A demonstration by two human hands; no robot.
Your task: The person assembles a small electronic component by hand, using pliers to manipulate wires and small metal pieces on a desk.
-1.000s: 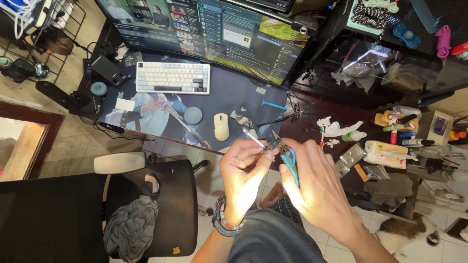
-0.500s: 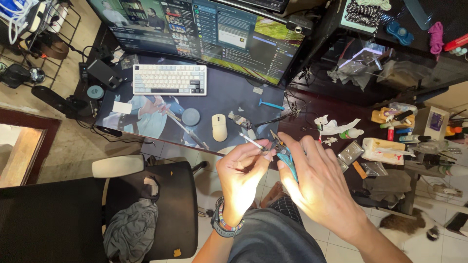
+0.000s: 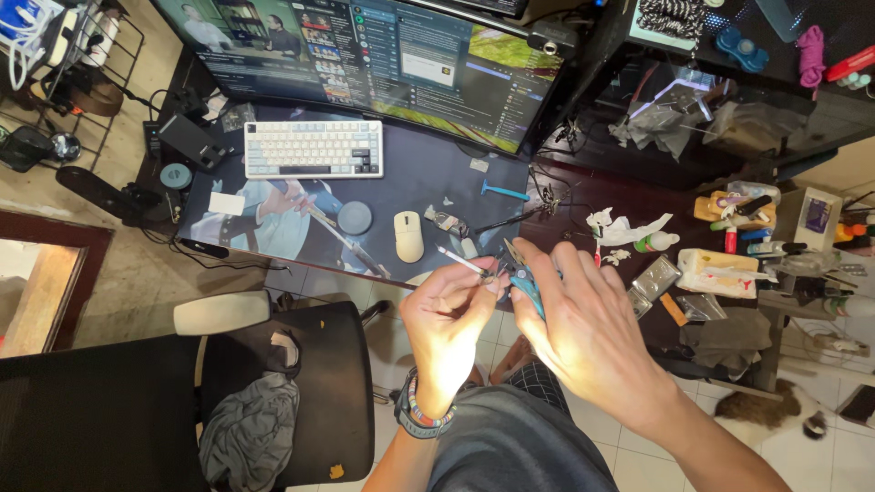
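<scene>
Left hand [image 3: 448, 319], beaded bracelet [image 3: 421, 415] at the wrist, pinching a thin white stick-like piece [image 3: 460, 261] between thumb and fingertips; right hand [image 3: 583, 337] closed round small teal-handled cutting pliers [image 3: 521, 276], the nose pointing up and left beside the stick's lower end. Both raised above the lap, just before the edge of a dark desk [image 3: 583, 205]. On the printed desk mat [image 3: 273, 219]: white mouse [image 3: 408, 236], grey round puck [image 3: 355, 218], white and blue keyboard [image 3: 313, 149]. Wide curved monitor [image 3: 383, 64] behind. Black office chair [image 3: 301, 383] at left.
</scene>
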